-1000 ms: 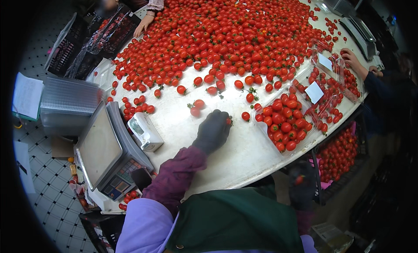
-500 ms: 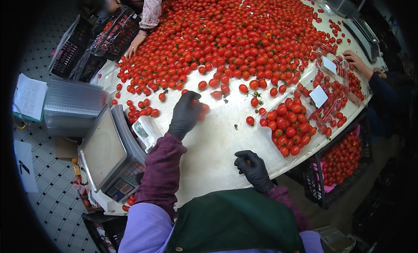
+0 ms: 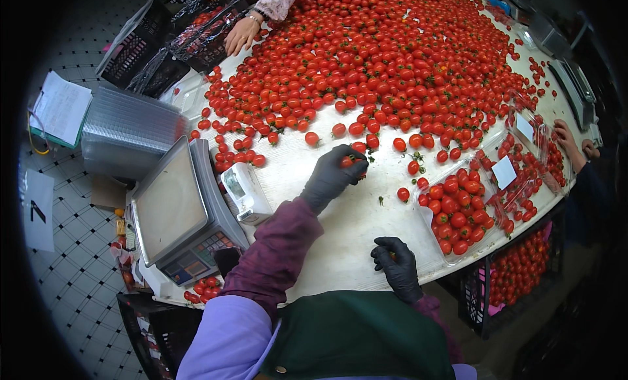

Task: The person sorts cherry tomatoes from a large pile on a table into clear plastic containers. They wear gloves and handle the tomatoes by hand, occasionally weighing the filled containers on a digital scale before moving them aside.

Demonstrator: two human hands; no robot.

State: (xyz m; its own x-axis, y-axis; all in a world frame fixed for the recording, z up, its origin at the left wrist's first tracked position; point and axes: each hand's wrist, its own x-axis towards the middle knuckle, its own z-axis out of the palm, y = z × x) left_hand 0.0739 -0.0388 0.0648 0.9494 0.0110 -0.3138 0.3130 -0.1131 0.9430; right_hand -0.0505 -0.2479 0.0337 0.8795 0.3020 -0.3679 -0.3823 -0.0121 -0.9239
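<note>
My left hand (image 3: 330,178), in a black glove, is closed round a cherry tomato (image 3: 347,162) at the near edge of the big heap of cherry tomatoes (image 3: 366,66). Other tomatoes lie just past its fingertips. My right hand (image 3: 399,267), also gloved in black, rests low over the near edge of the white table (image 3: 347,249). Its fingers are curled, and a small yellowish spot shows between them; what it is I cannot make out. Beyond that hand, to the right, a clear plastic punnet (image 3: 426,218) is piled with cherry tomatoes.
A scale (image 3: 171,207) and a small white device (image 3: 246,193) stand at left, beside stacked clear punnets (image 3: 127,131). Filled punnets with white labels (image 3: 504,172) lie at right, above a black crate (image 3: 474,295). Other people's hands (image 3: 242,35) work at the far left and right.
My left hand has moved right along the heap's near edge, tomato in its fingers. My right hand stays curled near the table edge. The view has shifted, and the co-worker's far-left hand has moved.
</note>
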